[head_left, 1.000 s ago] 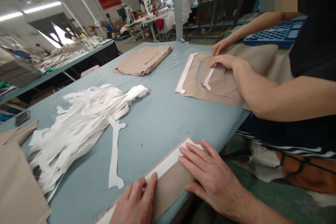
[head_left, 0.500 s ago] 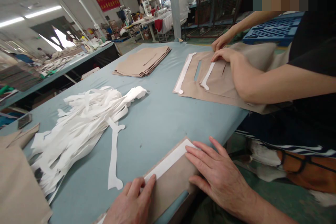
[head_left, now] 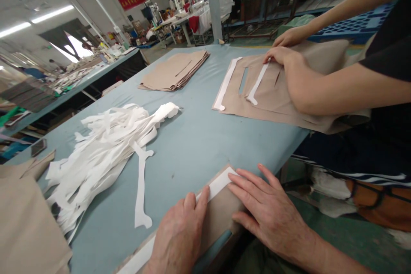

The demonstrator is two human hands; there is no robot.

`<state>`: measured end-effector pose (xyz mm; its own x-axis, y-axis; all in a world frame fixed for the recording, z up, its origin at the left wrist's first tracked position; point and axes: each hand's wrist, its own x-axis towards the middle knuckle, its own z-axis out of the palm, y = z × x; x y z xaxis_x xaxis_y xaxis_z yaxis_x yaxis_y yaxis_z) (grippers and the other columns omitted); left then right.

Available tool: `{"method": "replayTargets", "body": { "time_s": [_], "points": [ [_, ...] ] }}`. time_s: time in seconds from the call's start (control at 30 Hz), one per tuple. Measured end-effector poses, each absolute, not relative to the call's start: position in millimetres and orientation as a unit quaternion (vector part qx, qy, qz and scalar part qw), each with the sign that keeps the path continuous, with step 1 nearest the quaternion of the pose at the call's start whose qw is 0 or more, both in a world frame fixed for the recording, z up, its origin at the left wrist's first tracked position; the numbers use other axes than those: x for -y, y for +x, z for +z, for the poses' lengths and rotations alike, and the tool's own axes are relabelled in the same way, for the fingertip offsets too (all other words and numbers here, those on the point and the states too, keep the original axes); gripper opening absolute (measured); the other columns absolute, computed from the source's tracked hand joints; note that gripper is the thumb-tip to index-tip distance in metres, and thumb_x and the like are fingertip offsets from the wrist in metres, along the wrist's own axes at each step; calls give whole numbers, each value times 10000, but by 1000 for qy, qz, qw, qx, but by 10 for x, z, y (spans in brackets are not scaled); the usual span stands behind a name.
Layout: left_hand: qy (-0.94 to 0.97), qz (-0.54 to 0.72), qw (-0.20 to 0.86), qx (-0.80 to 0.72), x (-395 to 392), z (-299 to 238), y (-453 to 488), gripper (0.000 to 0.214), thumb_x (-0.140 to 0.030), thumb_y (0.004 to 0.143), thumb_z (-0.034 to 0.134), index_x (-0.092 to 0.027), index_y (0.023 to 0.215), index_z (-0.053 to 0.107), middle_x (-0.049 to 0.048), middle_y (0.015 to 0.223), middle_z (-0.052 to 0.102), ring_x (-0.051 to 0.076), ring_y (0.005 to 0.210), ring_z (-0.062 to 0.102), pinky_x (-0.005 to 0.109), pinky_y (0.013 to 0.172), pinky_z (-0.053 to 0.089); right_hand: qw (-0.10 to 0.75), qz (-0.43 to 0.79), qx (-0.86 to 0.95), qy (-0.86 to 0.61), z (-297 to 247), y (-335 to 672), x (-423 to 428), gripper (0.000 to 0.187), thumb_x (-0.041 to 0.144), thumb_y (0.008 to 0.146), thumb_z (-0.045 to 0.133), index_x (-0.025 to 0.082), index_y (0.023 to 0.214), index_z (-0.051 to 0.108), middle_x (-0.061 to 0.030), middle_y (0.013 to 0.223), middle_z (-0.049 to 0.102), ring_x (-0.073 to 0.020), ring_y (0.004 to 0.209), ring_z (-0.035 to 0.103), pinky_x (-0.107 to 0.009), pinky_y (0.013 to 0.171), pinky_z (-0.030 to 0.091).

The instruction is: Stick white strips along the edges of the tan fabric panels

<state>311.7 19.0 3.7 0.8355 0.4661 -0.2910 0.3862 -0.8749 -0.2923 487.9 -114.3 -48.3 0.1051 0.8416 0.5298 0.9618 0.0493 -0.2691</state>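
Observation:
On the edge of the table nearest me lies a tan fabric piece (head_left: 216,218) with a long slot cut in it. A white strip (head_left: 220,184) runs along its far edge. My left hand (head_left: 180,229) presses down on the strip around its middle, index finger extended and the other fingers bent. Flat over the strip's right end and the fabric, my right hand (head_left: 268,205) has its fingers spread. Left of my hands, a single white strip with a hooked end (head_left: 140,192) lies on the table beside a heap of white strips (head_left: 105,150).
A co-worker's hands (head_left: 282,49) rest on another tan piece (head_left: 234,81) bearing white strips. Stacked tan pieces (head_left: 173,68) lie at the back of the blue-covered table (head_left: 189,141). More tan fabric (head_left: 28,222) and a phone (head_left: 38,147) are at the left.
My left hand has slid along the white strip, up and to the right, closer to my right hand. My right hand stays nearly in place. The co-worker's hands have shifted slightly right.

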Motion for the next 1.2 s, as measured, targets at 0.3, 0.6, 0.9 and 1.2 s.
{"method": "replayTargets", "body": {
  "time_s": [0.3, 0.6, 0.9, 1.2],
  "points": [
    [-951, 154, 176, 204, -127, 38, 3167, 688, -27, 838, 529, -267, 1473, 422, 22, 841, 605, 178, 697, 651, 249, 601, 511, 289, -86, 698, -649, -458, 4730, 1037, 507, 413, 940, 593, 96, 1335, 576, -122, 1358, 628, -259, 1300, 518, -473, 1200, 182],
    [-951, 168, 165, 200, -124, 63, 3175, 744, 28, 806, 498, -275, 1480, 406, 29, 854, 615, 184, 698, 652, 258, 596, 515, 283, -101, 670, -679, -461, 4811, 1050, 433, 396, 968, 556, 120, 1298, 601, -95, 1349, 638, -284, 1313, 502, -511, 1183, 156],
    [-986, -44, 107, 121, -197, -134, 2592, 394, -89, 915, 408, -128, 1265, 586, 107, 1129, 690, 190, 968, 661, 272, 838, 562, 231, -167, 676, -679, -514, 5011, 1182, 532, 440, 980, 530, 81, 1371, 527, -165, 1432, 554, -322, 1395, 390, -596, 1167, 145],
    [-965, -126, 171, 156, -167, -238, 1758, 420, -421, 988, 437, -160, 1260, 622, 64, 1280, 684, 236, 1169, 629, 318, 918, 542, 182, -158, 711, -660, -524, 4972, 1197, 487, 393, 980, 529, 105, 1373, 530, -136, 1403, 588, -321, 1367, 425, -580, 1177, 129]
  ]
}}
